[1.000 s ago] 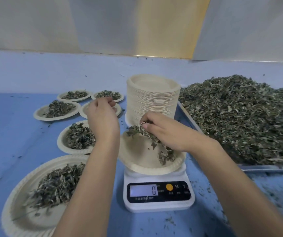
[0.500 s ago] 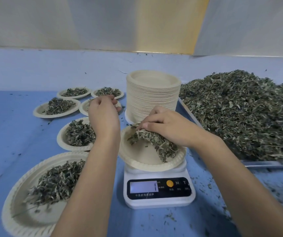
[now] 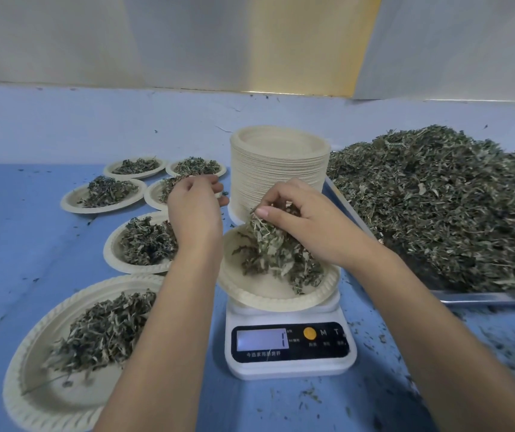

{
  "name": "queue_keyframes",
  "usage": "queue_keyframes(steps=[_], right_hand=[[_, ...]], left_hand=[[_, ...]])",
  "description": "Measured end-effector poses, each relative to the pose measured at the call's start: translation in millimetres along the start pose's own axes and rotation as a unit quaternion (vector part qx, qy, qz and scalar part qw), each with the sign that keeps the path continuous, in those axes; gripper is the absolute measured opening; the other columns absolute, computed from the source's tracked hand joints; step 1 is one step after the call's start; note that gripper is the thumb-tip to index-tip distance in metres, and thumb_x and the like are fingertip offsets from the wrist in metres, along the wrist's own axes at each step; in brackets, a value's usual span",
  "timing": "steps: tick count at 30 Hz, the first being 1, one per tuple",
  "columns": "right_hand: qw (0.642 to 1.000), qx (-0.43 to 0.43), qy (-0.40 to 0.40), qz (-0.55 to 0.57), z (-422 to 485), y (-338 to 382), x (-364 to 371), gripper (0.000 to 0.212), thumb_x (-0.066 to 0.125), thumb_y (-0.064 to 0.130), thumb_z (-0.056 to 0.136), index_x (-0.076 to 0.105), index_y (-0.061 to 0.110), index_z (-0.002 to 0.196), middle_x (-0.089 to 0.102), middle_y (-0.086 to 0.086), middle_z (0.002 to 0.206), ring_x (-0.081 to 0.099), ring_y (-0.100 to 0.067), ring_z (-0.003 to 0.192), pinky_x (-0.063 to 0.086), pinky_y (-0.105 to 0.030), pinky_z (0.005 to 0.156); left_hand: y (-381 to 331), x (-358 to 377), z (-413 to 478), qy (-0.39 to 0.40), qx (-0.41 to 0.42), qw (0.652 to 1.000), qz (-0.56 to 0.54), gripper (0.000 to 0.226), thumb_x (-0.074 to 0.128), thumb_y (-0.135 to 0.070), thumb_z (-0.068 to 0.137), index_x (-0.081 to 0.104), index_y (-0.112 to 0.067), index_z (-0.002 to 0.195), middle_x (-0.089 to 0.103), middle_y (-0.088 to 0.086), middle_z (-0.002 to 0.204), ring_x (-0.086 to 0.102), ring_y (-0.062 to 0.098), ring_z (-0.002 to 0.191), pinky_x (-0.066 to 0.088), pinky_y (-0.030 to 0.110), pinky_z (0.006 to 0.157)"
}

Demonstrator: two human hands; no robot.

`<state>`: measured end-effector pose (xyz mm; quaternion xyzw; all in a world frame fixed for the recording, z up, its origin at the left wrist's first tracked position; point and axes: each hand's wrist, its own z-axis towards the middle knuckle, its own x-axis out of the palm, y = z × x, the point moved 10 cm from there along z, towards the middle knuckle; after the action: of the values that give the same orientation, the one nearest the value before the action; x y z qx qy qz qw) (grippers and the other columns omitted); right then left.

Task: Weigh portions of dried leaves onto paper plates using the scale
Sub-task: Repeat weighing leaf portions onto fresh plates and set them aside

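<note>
Right hand fingers pinch leaves over the plate; sprinkle slowly, watching the scale. Left hand, at ten o'clock, curled; grip unclear.

The left hand and the right hand are both bare. Behind the fingers, the left forearm and the right forearm are uncovered as far as the lower edge. The right thumbnail is cut short and rounded.
</note>
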<state>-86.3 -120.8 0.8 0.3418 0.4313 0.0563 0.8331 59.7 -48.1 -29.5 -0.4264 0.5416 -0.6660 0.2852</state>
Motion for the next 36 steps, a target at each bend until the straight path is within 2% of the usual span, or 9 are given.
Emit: queue_keyframes(steps=[5,7,15,20,24,28,30,34,36], right_hand=[[0.999,-0.027,-0.026,0.001,0,6,-5,0.011,0.064,0.036,0.089,0.058,0.028,0.083,0.051,0.012,0.082,0.045,0.008,0.070,0.032,-0.010,0.064],[0.999,-0.023,-0.034,0.013,0,6,-8,0.012,0.063,0.032,0.090,0.057,0.031,0.079,0.053,0.011,0.081,0.046,0.010,0.066,0.033,-0.008,0.063],[0.999,0.023,-0.038,0.029,-1,-1,-11,0.011,0.065,0.029,0.088,0.068,0.025,0.078,0.058,0.010,0.084,0.047,0.010,0.061,0.033,-0.008,0.061],[0.988,0.042,-0.114,0.096,-1,-4,-28,0.019,0.060,0.028,0.092,0.069,0.012,0.087,0.065,-0.002,0.085,0.049,0.002,0.066,0.041,-0.022,0.065],[0.965,0.067,-0.178,0.178,-5,-10,-39,0.020,0.054,0.024,0.096,0.065,0.016,0.081,0.061,0.008,0.076,0.050,-0.001,0.069,0.040,-0.009,0.063],[0.941,0.090,-0.232,0.227,-7,-15,-43,0.025,0.048,0.026,0.099,0.058,0.021,0.077,0.058,0.008,0.079,0.050,0.007,0.067,0.038,-0.004,0.063],[0.934,0.095,-0.245,0.243,-7,-17,-41,0.024,0.046,0.027,0.100,0.056,0.018,0.080,0.058,0.002,0.085,0.051,0.003,0.074,0.038,-0.005,0.064],[0.916,0.083,-0.277,0.279,-7,-12,-39,0.022,0.046,0.025,0.100,0.056,0.020,0.081,0.057,0.008,0.079,0.051,0.001,0.072,0.039,-0.009,0.063],[0.907,0.070,-0.295,0.293,-8,-8,-40,0.023,0.047,0.024,0.100,0.057,0.021,0.080,0.057,0.017,0.068,0.053,0.006,0.065,0.040,-0.008,0.061]], left_hand=[[0,2,0,0.008,-0.004,1.000,0.003,0.026,0.041,-0.007,0.090,0.061,-0.019,0.077,0.065,0.001,0.082,0.058,0.014,0.062,0.035,0.019,0.051],[1,2,0,0.008,-0.009,1.000,0.004,0.026,0.042,-0.007,0.090,0.061,-0.019,0.076,0.065,0.000,0.081,0.057,0.013,0.061,0.035,0.019,0.051],[4,5,-1,0.023,-0.010,0.999,0.019,0.024,0.043,-0.010,0.090,0.063,-0.018,0.080,0.065,-0.003,0.079,0.058,0.011,0.059,0.037,0.021,0.054],[3,8,-1,0.033,-0.009,0.999,0.014,0.025,0.042,-0.009,0.090,0.064,-0.017,0.081,0.064,-0.001,0.079,0.057,0.011,0.058,0.036,0.020,0.053],[5,12,-4,0.031,-0.038,0.999,-0.018,0.025,0.042,-0.006,0.090,0.063,-0.014,0.081,0.063,-0.001,0.074,0.056,0.010,0.059,0.041,0.017,0.052],[6,35,-17,0.093,-0.091,0.988,-0.088,0.023,0.041,-0.009,0.094,0.063,-0.009,0.087,0.067,0.002,0.082,0.063,0.011,0.074,0.051,0.018,0.068],[6,52,-29,0.143,-0.116,0.978,-0.099,0.024,0.039,-0.012,0.095,0.063,-0.007,0.091,0.068,0.006,0.093,0.064,0.015,0.089,0.052,0.023,0.081],[14,79,-56,0.201,-0.187,0.956,-0.103,0.027,0.040,-0.025,0.097,0.061,-0.009,0.092,0.063,0.007,0.089,0.056,0.021,0.082,0.048,0.031,0.077],[20,91,-70,0.241,-0.227,0.936,-0.121,0.031,0.039,-0.030,0.097,0.062,-0.010,0.105,0.066,0.009,0.101,0.061,0.023,0.092,0.048,0.035,0.085]])
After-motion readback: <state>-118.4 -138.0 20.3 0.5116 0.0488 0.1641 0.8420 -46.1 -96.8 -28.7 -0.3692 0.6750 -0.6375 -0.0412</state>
